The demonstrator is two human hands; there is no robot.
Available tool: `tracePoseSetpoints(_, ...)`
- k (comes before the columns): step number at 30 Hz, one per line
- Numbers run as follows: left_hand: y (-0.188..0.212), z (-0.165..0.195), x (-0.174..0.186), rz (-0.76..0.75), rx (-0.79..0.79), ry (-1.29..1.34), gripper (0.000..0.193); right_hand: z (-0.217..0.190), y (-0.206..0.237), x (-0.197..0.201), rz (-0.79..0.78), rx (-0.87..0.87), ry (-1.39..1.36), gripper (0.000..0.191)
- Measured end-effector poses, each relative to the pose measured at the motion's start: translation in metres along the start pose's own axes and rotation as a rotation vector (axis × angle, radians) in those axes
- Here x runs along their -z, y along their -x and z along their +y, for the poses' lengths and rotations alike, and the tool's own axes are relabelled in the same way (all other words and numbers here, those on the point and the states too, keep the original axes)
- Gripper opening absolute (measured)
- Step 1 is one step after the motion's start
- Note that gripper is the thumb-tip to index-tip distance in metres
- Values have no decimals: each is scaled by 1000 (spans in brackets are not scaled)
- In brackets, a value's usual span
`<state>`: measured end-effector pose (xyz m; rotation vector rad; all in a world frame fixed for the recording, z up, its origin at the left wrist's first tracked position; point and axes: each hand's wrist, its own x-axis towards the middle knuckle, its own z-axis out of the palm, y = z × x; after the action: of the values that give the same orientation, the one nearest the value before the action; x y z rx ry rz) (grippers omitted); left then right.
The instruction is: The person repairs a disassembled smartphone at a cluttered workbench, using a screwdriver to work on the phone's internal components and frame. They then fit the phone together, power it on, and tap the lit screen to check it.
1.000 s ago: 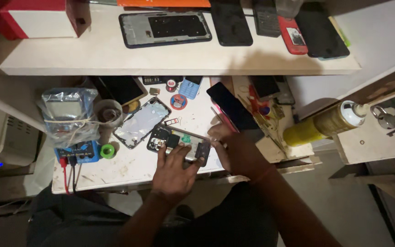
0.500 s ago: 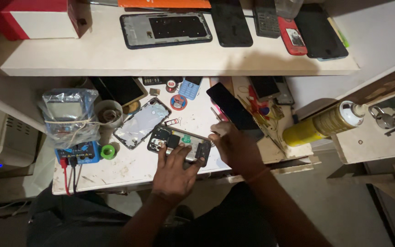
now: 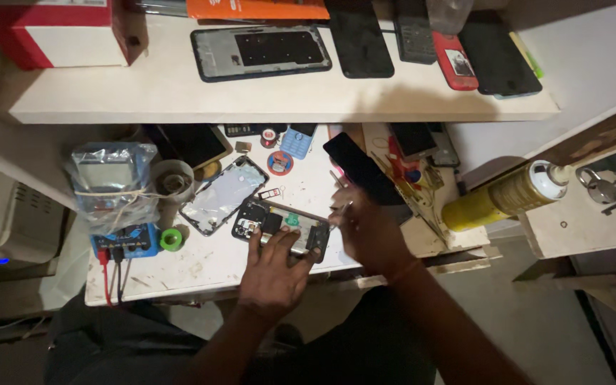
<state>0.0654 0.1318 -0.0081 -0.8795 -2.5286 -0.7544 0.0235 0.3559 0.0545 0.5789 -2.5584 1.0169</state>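
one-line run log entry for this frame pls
left hand: fingers pressing on opened phone | right hand: holds thin tool at phone's right end | nearby: rear cover, green tape roll | surface: white bench

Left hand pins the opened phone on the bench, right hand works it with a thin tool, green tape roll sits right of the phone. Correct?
Not quite. In the head view the green tape roll sits left of the opened phone, beside the blue meter base. The rest holds: the left hand pins the phone on the bench, and the right hand works it with a thin tool.
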Motion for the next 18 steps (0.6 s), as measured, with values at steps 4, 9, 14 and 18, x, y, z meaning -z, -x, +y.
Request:
tracePoseSetpoints(4,-1,-1,0,-15,-4,-12,39,30,-18,-7,161,-268,-500,28)
tracePoseSetpoints(9,-2,-1,-2,68,-28,-33,33,56,-42,-30,84,-83,-276,11)
tracePoseSetpoints(14,-7,-6,-4,36,-30,-40,33,63,-70,-64,61,-37,49,4)
tracePoseSetpoints(18,-9,-10,-7,90,-44,-68,32,61,-88,-77,-24,-211,77,1)
